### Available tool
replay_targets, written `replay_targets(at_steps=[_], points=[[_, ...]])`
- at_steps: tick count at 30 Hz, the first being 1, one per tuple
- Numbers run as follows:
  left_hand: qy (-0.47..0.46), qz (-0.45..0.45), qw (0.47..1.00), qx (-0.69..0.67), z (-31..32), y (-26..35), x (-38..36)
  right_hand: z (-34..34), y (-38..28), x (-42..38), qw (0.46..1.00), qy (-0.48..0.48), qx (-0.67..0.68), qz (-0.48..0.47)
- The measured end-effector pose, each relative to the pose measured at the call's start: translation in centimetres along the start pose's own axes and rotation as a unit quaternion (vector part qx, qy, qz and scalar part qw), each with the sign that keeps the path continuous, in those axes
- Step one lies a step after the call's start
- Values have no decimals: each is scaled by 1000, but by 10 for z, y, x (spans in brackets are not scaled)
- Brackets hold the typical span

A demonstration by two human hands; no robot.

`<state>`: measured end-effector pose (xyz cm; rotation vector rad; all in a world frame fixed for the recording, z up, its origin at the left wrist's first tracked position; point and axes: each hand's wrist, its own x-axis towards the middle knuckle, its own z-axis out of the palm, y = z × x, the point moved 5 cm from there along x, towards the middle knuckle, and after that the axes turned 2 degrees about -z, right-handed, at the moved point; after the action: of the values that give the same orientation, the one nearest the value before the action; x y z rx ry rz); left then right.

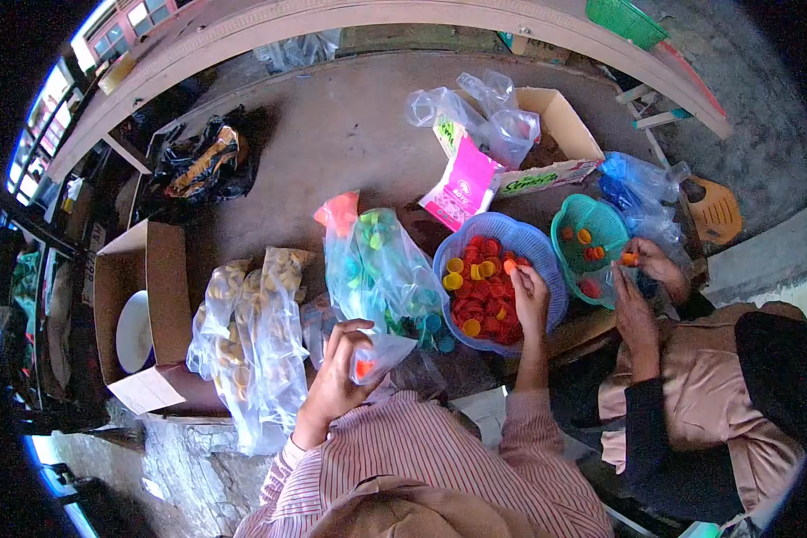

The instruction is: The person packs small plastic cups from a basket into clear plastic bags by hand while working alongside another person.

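Observation:
My left hand (336, 372) holds a small clear plastic bag (377, 357) with an orange piece inside it, close to my striped shirt. My right hand (531, 296) reaches into a blue basket (547, 247) of red, orange and yellow bottle caps and pinches an orange cap (509, 265) at its fingertips. Between my hands lies a clear bag of green and blue caps (387, 269).
A co-worker in tan sits at the right; one hand (655, 260) holds an orange cap by a teal basket (592, 220), the other hand (632, 314) is below it. Bags of pale caps (251, 336), an open carton (148, 296) and a box with a pink pack (547, 134) stand on the brown table.

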<state>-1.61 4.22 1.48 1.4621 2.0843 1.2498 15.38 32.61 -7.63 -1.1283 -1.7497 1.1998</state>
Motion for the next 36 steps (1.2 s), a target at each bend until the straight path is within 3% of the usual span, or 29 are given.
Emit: replay_targets(at_steps=[2,3,4,5,7,11,15,17,20,21,23,27,30,34,36], points=[[-7,-13,1000,-24,0,1,1,14,-41,-30,991,-49,116,-33],[-14,-24,999,-47,1,0,2,24,-71,-48,986,-123,109,-19],[-15,-25,998,-47,2,0,2,37,-102,-65,963,-172,141,-153],[-17,-34,998,-43,3,0,2,49,-131,-81,946,-218,62,-232],[-20,-41,998,-40,5,0,3,74,-160,-109,918,-276,-16,-284],[-4,-43,998,-37,4,-1,3,99,-167,-135,875,-279,-150,-366],[-10,-47,998,-38,4,-1,3,93,-152,-128,866,-296,-154,-372],[-12,-41,998,-38,5,1,5,80,-148,-107,885,-322,-89,-323],[-13,-33,999,-38,5,-1,4,41,-111,-42,967,-166,-33,-191],[-12,-29,999,-39,5,-2,4,27,-95,-22,986,-97,-78,-115],[-16,-28,999,-42,4,-1,4,9,-21,23,963,-43,-236,-125],[-25,-41,998,-42,4,-1,4,15,34,53,925,-36,-309,-219],[-26,-40,998,-45,4,-5,3,31,47,58,872,-133,-441,-164],[-19,-33,998,-43,3,-3,3,29,45,50,899,-96,-381,-192],[-3,-42,999,-33,1,-2,4,21,51,50,956,-125,-216,-154]])
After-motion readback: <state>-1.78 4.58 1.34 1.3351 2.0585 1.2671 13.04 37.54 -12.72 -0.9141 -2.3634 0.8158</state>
